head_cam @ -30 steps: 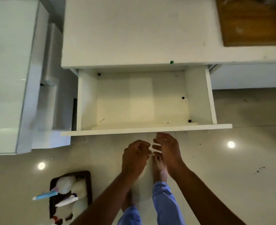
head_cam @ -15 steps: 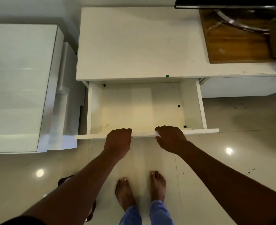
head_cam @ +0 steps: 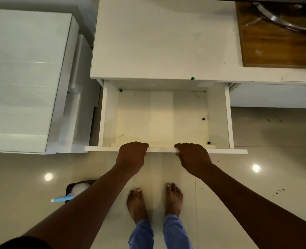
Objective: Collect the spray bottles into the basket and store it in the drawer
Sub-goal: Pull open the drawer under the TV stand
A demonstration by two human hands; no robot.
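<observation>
White drawer with a cream bottom, white cabinet top, brown wood board, beige glossy floor, blue pants, dark basket.

- The drawer stands pulled out from under the counter.
- Left hand and right hand sit on its front edge, apart.
- The basket with a spray bottle lies on the floor, left of the feet.

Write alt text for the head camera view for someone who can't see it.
Seen from above, a person's left hand and right hand grip the front edge of an open, empty white wooden drawer. On the glossy floor at their left, a dark basket of spray bottles is partly hidden by the forearm.
</observation>
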